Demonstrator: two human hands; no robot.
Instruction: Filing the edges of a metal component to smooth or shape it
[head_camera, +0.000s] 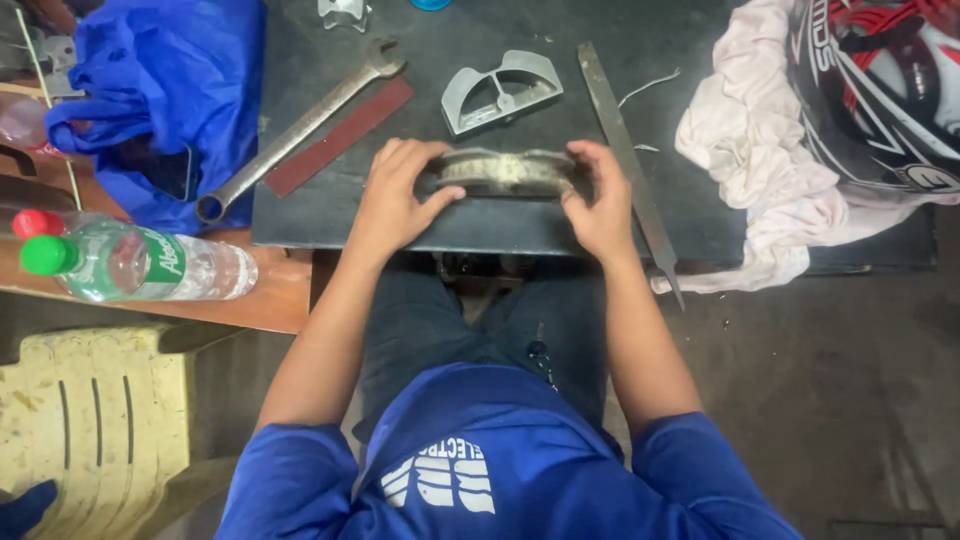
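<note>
Between my two hands, near the front edge of the dark worktop (330, 215), I see the curved grey metal piece (507, 171). I have my left hand (395, 200) gripping its left end and my right hand (600, 205) clasping its right end.

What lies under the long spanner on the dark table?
Under the spanner lies a flat reddish strip, resting on the dark table. Its lower edge shows beside the spanner; the part beneath the spanner is covered.

One wrench (300, 128), one file (628, 160), two curved metal parts (505, 172), two bottles (130, 262).
</note>
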